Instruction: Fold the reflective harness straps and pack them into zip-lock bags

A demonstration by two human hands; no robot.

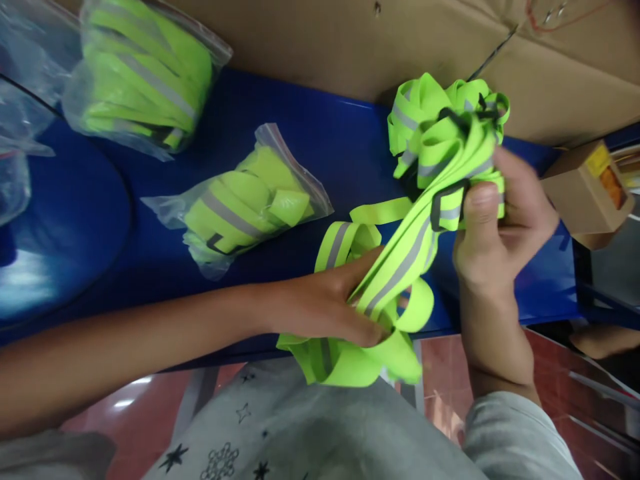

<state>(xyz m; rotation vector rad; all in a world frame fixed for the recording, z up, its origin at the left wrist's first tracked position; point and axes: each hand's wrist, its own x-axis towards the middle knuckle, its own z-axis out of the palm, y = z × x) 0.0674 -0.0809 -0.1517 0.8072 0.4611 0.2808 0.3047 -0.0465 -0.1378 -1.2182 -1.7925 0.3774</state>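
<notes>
A neon-yellow reflective strap (pixel 400 273) with grey stripes runs in several layers between my two hands. My right hand (pixel 500 220) pinches its upper end beside a black plastic buckle (pixel 447 205), thumb on top. Lower down, my left hand (pixel 340 300) is closed around the gathered layers, with loops hanging below over the table's front edge. Behind my right hand, a bunched pile of similar straps (pixel 420 110) with black buckles lies against the cardboard; where the held layers end and the pile begins is partly hidden.
On the blue table (pixel 360 147) lie a small zip bag of folded straps (pixel 240 207) and a larger bag (pixel 145 80) behind it. Clear plastic bags (pixel 30 100) sit far left. Cardboard boxes (pixel 320 47) line the back; a small carton (pixel 587 190) stands right. Another person's hand (pixel 603 341) shows at right.
</notes>
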